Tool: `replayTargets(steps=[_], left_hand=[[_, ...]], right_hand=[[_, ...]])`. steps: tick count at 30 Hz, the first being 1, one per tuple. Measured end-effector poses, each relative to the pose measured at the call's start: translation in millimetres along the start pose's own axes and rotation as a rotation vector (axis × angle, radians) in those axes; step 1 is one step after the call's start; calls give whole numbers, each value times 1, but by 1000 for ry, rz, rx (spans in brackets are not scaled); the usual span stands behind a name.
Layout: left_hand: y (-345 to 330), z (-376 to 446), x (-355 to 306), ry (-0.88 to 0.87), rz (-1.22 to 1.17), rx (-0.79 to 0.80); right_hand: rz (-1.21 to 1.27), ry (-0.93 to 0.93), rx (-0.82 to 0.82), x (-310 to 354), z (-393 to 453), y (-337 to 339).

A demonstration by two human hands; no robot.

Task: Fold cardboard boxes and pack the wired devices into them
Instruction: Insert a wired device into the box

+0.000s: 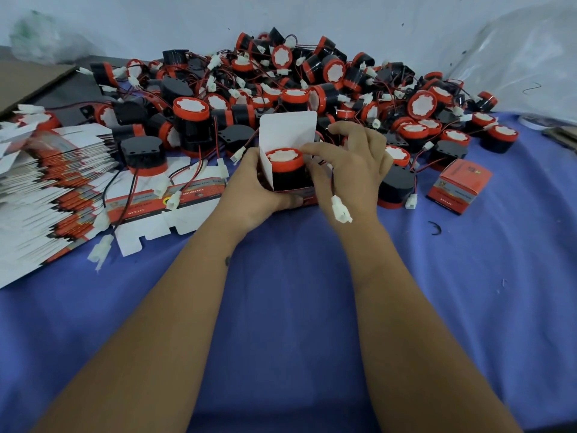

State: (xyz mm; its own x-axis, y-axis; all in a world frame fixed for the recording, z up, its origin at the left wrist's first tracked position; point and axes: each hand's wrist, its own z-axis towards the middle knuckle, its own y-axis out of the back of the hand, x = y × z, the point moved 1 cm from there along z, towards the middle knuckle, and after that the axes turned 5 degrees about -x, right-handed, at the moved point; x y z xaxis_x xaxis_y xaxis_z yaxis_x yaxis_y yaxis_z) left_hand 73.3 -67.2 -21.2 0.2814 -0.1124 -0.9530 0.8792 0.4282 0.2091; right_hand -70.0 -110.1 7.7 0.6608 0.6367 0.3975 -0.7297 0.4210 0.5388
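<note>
A small cardboard box (pixel 287 128) stands open in the middle of the blue cloth, its white lid flap upright. A black device with a red rim and white top (pixel 284 165) sits inside it. My left hand (pixel 253 189) grips the box from the left and underneath. My right hand (pixel 349 164) is at the box's right side, its index finger touching the device's red rim. The device's wire runs under my right hand and its white connector (pixel 341 210) hangs by my right wrist.
A big heap of black-and-red wired devices (pixel 296 85) fills the back of the table. Flat unfolded boxes (pixel 46 189) are stacked at the left, one flat box (pixel 175 195) lying nearer. A closed orange box (pixel 459 185) stands at the right. Clear plastic sheeting (pixel 524 57) lies at back right.
</note>
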Motion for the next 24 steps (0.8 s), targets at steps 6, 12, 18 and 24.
replayTargets(steps=[6, 12, 18, 24], left_hand=[[-1, -5, -4, -34, -32, 19], [-1, -1, -2, -13, -31, -164], [-6, 1, -5, 73, -124, -197], [-10, 5, -2, 20, -28, -185]], right_hand=[[-109, -25, -1, -7, 0, -11], [314, -219, -36, -3, 2, -3], [653, -363, 65, 4, 7, 6], [635, -255, 375, 21, 4, 4]])
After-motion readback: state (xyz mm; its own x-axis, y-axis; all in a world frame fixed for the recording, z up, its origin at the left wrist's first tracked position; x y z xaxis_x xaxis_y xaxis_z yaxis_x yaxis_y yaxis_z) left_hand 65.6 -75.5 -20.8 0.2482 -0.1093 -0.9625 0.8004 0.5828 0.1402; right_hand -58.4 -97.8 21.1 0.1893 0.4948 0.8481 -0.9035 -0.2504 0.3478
